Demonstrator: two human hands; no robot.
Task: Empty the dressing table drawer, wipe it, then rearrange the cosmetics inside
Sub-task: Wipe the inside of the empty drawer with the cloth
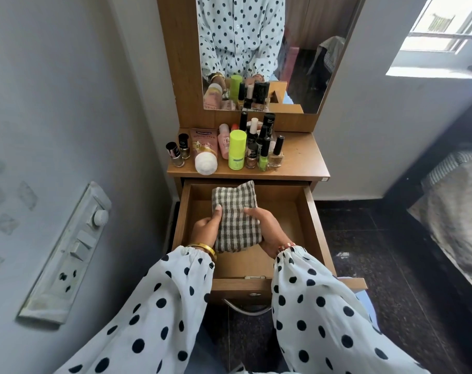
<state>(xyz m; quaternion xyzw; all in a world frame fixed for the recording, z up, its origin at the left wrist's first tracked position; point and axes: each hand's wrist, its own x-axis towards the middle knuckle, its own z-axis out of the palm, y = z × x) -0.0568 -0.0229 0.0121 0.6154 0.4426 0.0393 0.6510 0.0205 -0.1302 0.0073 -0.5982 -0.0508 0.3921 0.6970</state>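
Folded checked cloth (235, 217) gripped by both hands' fingers (218, 211), long axis running front-to-back, apparently above open drawer (314, 225)

The cloth (236, 217) hides both palms and the drawer (309, 211) floor beneath the hands; bottle (237, 149) labels beyond them are unreadable.
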